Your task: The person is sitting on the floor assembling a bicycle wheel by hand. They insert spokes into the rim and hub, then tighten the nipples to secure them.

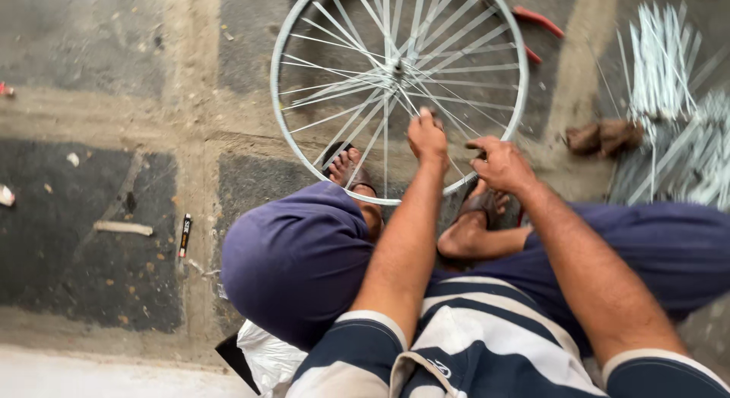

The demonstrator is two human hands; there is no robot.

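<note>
A silver bicycle wheel rim (pixel 283 132) with many thin spokes lies on the stone floor in front of my crossed legs. Its hub (pixel 395 66) sits at the centre. My left hand (pixel 427 136) reaches in among the spokes, fingers pinched around one spoke near the rim's near side. My right hand (pixel 498 162) is just to the right, fingers curled at the rim's near edge, touching a spoke there. My feet in sandals (pixel 351 170) rest under the wheel's near side.
A heap of loose silver spokes (pixel 669 101) lies at the right. A red-handled tool (pixel 536 22) lies beyond the wheel. A brown rag (pixel 601 136) is by the spokes. A small dark tube (pixel 185 234) and a white plastic bag (pixel 266 356) lie at the left.
</note>
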